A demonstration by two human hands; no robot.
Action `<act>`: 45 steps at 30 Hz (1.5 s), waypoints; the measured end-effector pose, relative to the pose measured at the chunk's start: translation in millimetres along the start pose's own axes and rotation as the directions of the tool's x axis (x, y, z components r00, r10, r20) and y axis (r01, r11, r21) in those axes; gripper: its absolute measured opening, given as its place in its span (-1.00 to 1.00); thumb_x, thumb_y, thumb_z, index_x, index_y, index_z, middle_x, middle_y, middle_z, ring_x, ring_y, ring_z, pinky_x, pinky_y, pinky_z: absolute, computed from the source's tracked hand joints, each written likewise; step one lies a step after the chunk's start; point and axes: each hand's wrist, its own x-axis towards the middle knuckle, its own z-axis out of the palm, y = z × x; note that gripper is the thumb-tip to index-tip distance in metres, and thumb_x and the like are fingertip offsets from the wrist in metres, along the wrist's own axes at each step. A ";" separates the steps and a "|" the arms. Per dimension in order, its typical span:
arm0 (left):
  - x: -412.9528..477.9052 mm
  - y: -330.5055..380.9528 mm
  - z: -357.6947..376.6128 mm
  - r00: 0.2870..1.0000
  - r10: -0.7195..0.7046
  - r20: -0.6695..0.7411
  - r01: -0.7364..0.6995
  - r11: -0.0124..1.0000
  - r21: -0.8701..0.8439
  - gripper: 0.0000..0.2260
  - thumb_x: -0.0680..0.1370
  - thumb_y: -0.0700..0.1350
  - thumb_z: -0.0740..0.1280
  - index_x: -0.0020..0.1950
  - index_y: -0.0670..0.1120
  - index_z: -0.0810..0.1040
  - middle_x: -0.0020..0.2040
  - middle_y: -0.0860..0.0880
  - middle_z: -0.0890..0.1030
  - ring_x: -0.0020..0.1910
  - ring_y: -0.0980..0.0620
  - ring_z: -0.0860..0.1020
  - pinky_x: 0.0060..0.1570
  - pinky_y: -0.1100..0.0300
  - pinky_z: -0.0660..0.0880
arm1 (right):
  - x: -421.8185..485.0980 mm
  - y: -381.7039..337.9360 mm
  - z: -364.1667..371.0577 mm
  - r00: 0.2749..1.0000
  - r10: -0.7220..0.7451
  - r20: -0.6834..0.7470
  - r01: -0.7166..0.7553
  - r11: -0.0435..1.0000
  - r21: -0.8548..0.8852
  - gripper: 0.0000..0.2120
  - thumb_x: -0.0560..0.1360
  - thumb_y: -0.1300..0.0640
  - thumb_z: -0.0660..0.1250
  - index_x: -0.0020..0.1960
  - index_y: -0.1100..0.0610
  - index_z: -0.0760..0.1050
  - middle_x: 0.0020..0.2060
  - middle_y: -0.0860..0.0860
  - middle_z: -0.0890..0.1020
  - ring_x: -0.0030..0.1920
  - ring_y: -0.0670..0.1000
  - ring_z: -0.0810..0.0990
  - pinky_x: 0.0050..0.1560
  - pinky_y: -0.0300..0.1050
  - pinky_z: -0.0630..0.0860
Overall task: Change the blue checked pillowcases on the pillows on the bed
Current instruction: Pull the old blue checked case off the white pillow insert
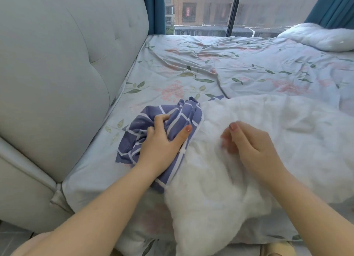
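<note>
Head view: the left hand squeezes the bunched blue checked pillowcase on the bed, touching the white pillow. The right hand curls over the pillow, too blurry to tell its grip.

Over on the left, a pale padded headboard with tufted seams. Behind it, a teal curtain, with another curtain far right. Between them a big window, a brick building outside. A floral quilt lies rumpled, and grey floor tiles show bottom left.
</note>
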 end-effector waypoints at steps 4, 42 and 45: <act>-29.1 5.4 15.3 0.993 0.119 -0.010 -0.119 0.993 0.006 -0.42 0.37 0.55 0.06 0.17 0.16 0.19 0.28 0.04 0.43 0.19 -0.05 0.48 0.11 -0.03 0.46 | 12.6 -2.8 11.4 0.969 -0.244 0.027 0.246 0.960 -0.134 -0.60 0.60 -0.12 0.05 0.32 -0.03 0.49 0.20 -0.14 0.55 0.25 -0.09 0.47 0.27 -0.20 0.34; 20.9 -41.2 -80.8 0.823 -0.070 -0.563 0.120 0.991 0.052 -0.69 0.55 0.00 0.38 0.21 -0.14 0.53 0.13 -0.23 0.52 0.15 -0.24 0.47 0.19 -0.05 0.38 | -1.7 23.3 47.4 0.974 -0.224 0.042 0.228 0.953 -0.198 -0.47 0.65 -0.11 -0.12 0.12 0.10 0.58 0.03 -0.10 0.51 0.12 -0.07 0.52 0.12 0.12 0.43; 3.6 -11.3 -59.2 0.776 0.409 -0.480 -0.205 0.883 0.422 -0.67 0.56 -0.05 0.36 0.30 -0.10 0.51 0.20 -0.16 0.48 0.20 -0.19 0.39 0.20 0.01 0.28 | -0.6 23.9 48.7 0.974 -0.224 0.043 0.229 0.952 -0.203 -0.44 0.65 -0.14 -0.14 0.12 0.09 0.58 0.04 -0.11 0.51 0.12 -0.08 0.51 0.12 0.09 0.43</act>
